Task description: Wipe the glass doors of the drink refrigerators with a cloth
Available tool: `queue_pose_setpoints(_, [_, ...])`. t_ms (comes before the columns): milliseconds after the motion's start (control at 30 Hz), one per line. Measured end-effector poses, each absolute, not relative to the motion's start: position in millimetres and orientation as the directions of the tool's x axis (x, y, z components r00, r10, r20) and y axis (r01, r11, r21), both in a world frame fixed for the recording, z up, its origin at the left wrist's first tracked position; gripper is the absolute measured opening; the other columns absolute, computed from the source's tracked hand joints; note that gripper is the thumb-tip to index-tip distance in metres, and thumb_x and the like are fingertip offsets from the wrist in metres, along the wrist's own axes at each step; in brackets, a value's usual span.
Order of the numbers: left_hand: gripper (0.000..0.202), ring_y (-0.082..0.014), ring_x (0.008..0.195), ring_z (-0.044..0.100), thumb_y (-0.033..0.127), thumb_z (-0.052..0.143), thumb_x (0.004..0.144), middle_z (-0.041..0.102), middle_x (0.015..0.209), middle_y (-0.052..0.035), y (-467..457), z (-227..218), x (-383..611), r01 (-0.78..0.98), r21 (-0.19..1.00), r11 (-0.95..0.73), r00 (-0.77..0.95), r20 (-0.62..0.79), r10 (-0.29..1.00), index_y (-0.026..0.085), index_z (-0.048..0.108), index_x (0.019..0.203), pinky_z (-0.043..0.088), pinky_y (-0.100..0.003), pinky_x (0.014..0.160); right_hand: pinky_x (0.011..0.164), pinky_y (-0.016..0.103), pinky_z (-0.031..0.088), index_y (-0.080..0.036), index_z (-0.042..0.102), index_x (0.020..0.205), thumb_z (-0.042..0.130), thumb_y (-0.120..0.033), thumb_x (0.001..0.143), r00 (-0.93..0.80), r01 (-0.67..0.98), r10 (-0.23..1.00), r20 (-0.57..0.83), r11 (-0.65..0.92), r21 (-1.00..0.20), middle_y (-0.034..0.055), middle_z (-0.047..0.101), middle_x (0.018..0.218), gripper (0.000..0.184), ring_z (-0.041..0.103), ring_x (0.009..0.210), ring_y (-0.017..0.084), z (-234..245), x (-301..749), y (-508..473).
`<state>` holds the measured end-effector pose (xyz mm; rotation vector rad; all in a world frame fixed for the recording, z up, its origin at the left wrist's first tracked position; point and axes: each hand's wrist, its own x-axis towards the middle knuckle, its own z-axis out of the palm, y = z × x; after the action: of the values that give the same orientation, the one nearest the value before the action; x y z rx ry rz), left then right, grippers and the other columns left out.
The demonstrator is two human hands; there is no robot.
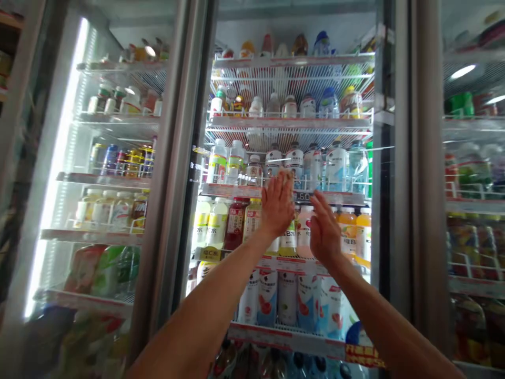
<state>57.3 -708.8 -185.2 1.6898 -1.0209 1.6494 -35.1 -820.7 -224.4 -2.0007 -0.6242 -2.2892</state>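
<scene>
My left hand (278, 202) is raised flat, palm forward, in front of the middle shelves of a drinks fridge (389, 158). Its fingertips reach the shelf rail (229, 189) under a row of white-labelled bottles (295, 160). My right hand (323, 231) is flat too, just right of and below the left, before pink and orange bottles (347, 226). Both palms seem to lie against the fridge's glass door; I cannot tell for certain that they touch it. Neither hand holds anything.
Wire shelves hold rows of bottles from top to bottom. A second fridge (106, 173) with cans and bottles stands at the left behind glass, and a third (473, 200) at the right. Grey door frames (173, 158) separate them.
</scene>
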Motion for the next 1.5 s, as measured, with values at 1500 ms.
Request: queue_pose_setpoints(1500, [0.057,-0.0301,0.137,0.022,0.038,0.036,0.088,0.025,0.148,-0.0169,-544.4,-201.9,123.0,-0.607,0.076,-0.791,0.110,0.994,0.011,0.010,0.033,0.137,0.027,-0.052,0.108,0.107,0.049,0.025,-0.012,0.055,0.120,0.033,-0.027,0.086,-0.204,-0.003,0.099,0.974,-0.995,0.100,0.0145,0.042,0.139,0.043,0.033,0.132,0.026,-115.3,14.6,-834.9])
